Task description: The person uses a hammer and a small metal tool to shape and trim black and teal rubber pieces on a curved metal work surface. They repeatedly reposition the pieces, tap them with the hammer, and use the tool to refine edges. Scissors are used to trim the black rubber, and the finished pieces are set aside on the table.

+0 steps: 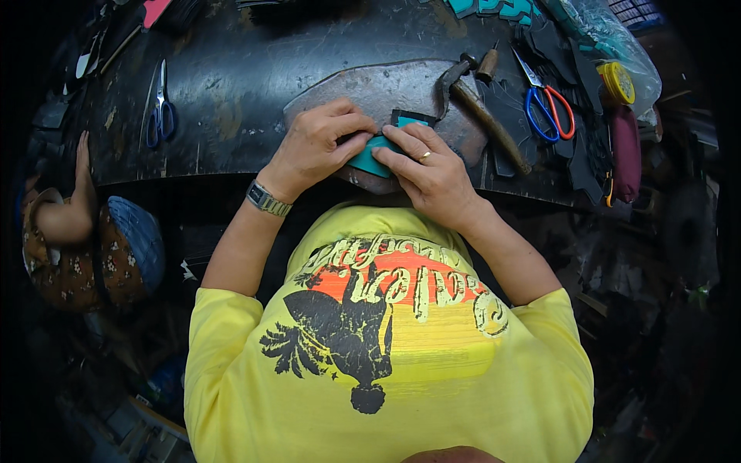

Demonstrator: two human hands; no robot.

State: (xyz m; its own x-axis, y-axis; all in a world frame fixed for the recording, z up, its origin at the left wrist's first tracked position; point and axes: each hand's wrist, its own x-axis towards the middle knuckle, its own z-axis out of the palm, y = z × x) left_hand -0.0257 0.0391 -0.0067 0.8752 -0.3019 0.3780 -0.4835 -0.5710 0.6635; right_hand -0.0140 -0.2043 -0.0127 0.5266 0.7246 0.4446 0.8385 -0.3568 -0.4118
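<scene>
Take the grey stone slab [386, 96] on the dark bench [231, 92] as your landmark. Right of it, at the far corner of the bench, a clear plastic bag [610, 31] lies crumpled, what is in it too blurred to tell, and a round yellow roll [617, 81] sits just below the bag. Teal cut pieces [494, 8] lie at the far edge above the slab.

On the slab's near edge lies the teal piece [370, 158], with a dark piece [409, 117] touching its far end. Your left hand [316, 147] comes in from the slab's left, wrist bent, thumb and fingertips pinching the teal piece's left edge; a metal watch [268, 199] sits on that wrist. Your right hand [428, 170] presses down on the piece's right side, fingers flat and pointing left, a ring on one finger. Both hands are together, clamped on the teal piece, fingertips nearly meeting.

A hammer [482, 108] with a wooden handle rests across the slab's right end. Further right lie scissors with blue and red handles [548, 108]. Well left of the slab lie blue-handled scissors [160, 108]. At the bench's left end another person's hand [77, 177] rests.
</scene>
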